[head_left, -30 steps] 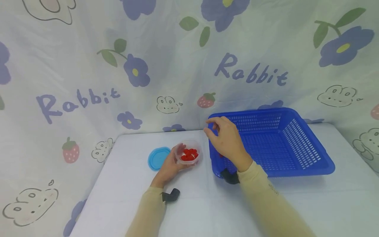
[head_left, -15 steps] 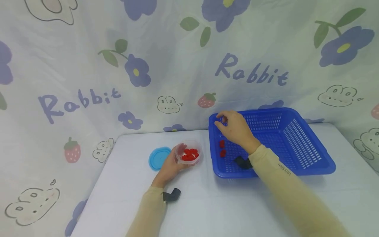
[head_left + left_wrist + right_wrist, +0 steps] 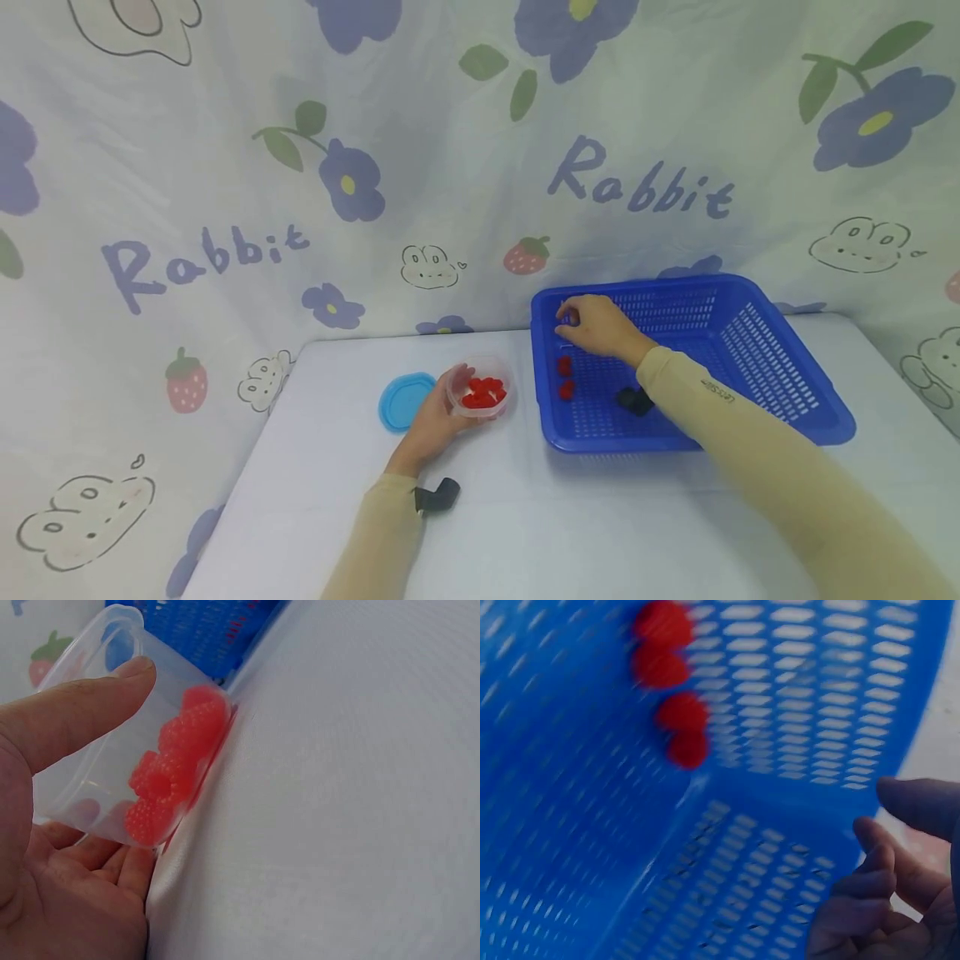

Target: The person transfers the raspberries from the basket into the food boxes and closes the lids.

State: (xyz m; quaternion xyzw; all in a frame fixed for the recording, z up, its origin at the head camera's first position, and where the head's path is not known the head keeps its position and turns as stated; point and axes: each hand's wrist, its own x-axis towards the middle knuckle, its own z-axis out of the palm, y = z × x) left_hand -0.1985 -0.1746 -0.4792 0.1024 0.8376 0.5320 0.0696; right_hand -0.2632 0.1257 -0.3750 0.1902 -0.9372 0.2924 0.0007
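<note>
A clear plastic tub [image 3: 105, 750] with several red raspberries [image 3: 180, 742] in it stands slightly tilted on the table. My left hand [image 3: 435, 425] grips it, the thumb along one side and the fingers round the other. My right hand [image 3: 598, 325] is over the left end of a blue basket [image 3: 813, 375], fingers loosely bent. In the right wrist view nothing shows between its thumb and fingertips. Several red raspberries [image 3: 682, 712] lie in the basket along its left wall; in the head view they are seen just in front of my right hand.
A light blue lid [image 3: 405, 402] lies flat on the white table [image 3: 517, 517], left of the tub. Behind the table hangs a patterned curtain [image 3: 465, 167], close to the basket's far rim.
My right hand has shifted rightward from the basket's left rim to over its inside, uncovering the raspberries there. My left hand and the tub have stayed in place.
</note>
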